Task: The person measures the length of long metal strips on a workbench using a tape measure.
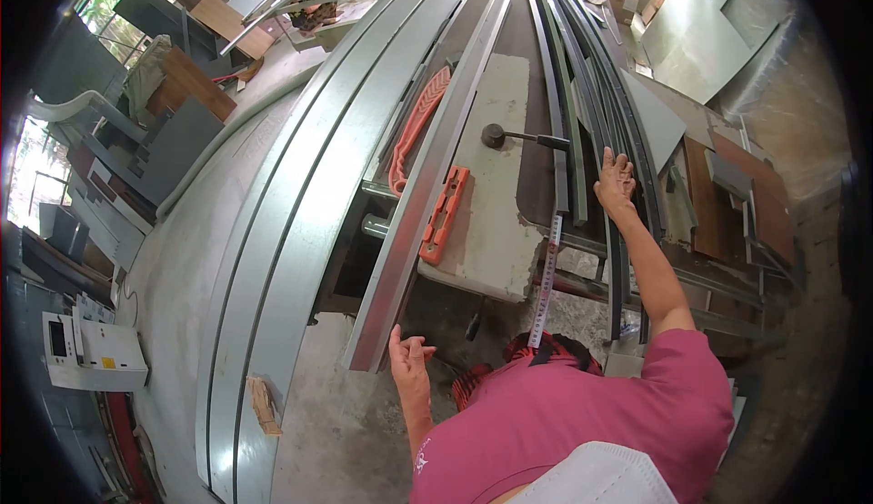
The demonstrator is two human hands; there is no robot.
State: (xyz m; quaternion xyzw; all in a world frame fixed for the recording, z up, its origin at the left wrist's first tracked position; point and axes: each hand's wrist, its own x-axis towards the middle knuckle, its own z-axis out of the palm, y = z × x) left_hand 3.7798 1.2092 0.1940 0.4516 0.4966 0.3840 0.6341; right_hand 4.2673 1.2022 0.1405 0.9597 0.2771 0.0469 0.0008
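Head view first: how is the left hand (412, 359) placed?

– It is held just beside the near end of the silver rail (427, 186), the fingers apart and half curled. Nothing is seen to be held; whether the rail is touched cannot be told.

– And the right hand (617, 181)?

– It is laid over the long dark strips (615, 277), the fingers bent and slightly spread. Whether any strip is gripped cannot be made out.

– Where is the tape measure (546, 281) to be found?

– It is stretched out between the hands, from the near end of a grey strip (560, 186) down towards the person's shirt (582, 413).

– What else is seen about the rail?

– An orange slotted piece (446, 215) is placed along its right side, and an orange handle (423, 131) on its left. Farther left, a wood scrap (264, 404) is rested on broad metal panels (305, 231).
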